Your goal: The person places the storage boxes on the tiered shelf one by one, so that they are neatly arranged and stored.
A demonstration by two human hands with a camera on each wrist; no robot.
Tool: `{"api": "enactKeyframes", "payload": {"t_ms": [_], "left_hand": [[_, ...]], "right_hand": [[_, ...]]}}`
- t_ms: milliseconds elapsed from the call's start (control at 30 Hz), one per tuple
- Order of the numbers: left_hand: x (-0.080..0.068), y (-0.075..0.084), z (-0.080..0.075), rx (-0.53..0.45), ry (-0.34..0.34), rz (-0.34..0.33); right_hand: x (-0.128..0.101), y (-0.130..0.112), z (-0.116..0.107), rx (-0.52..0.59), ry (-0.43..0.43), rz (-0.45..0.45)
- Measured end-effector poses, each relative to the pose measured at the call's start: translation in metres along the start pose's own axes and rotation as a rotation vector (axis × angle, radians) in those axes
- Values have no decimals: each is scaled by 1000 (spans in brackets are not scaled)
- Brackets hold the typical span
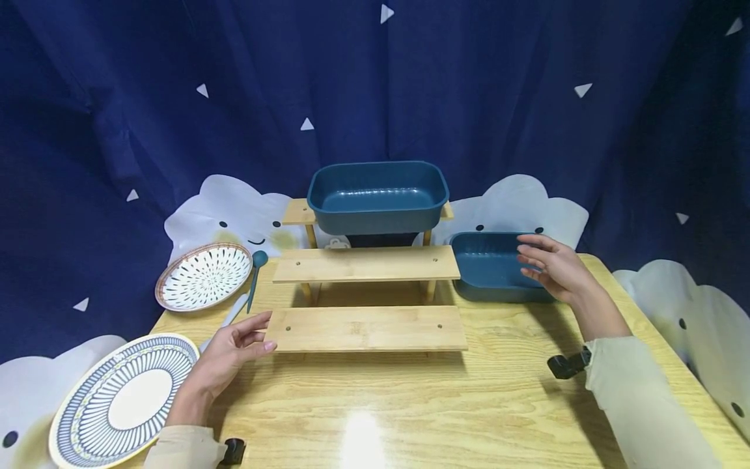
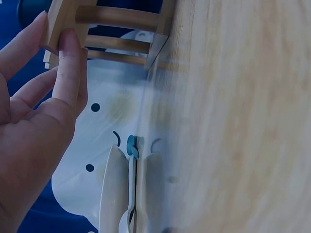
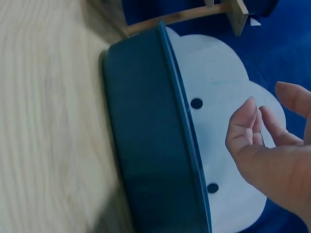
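A three-step wooden rack (image 1: pixel 369 329) stands in the middle of the table. My left hand (image 1: pixel 225 355) pinches the left end of its lowest board, the thumb on one side and fingers on the other, as the left wrist view shows. On the top step sits a dark teal bin (image 1: pixel 377 221). A second teal bin (image 1: pixel 492 260) rests on the table to the right of the rack. Above its right part hovers my right hand (image 1: pixel 553 267), fingers loosely bent and holding nothing. In the right wrist view, this hand appears past the bin's rim.
To the left lie a speckled plate (image 1: pixel 205 277) with a brown rim and a larger blue-patterned plate (image 1: pixel 129 397). Between them and the rack are a teal spoon (image 1: pixel 255 277) and a pale-handled utensil (image 1: pixel 236 309). A dark blue curtain (image 1: pixel 375 85) hangs behind the table.
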State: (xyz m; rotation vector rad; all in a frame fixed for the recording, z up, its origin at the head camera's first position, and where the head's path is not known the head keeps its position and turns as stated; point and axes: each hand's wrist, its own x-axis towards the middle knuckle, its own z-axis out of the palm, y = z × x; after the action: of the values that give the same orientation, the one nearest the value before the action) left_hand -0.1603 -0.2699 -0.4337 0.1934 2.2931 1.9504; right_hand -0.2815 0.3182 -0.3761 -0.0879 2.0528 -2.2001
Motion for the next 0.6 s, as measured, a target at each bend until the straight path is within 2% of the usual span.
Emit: {"api": "enactKeyframes", "payload": {"t_ms": [233, 500, 600], "left_hand": [[0, 1, -1, 5, 4, -6], [-1, 2, -1, 10, 12, -13], [-1, 2, -1, 18, 13, -15]], "right_hand": [[-10, 3, -25, 47, -6, 4], [-19, 6, -57, 263, -13, -38], [-22, 9, -69, 296, 1, -30]]}}
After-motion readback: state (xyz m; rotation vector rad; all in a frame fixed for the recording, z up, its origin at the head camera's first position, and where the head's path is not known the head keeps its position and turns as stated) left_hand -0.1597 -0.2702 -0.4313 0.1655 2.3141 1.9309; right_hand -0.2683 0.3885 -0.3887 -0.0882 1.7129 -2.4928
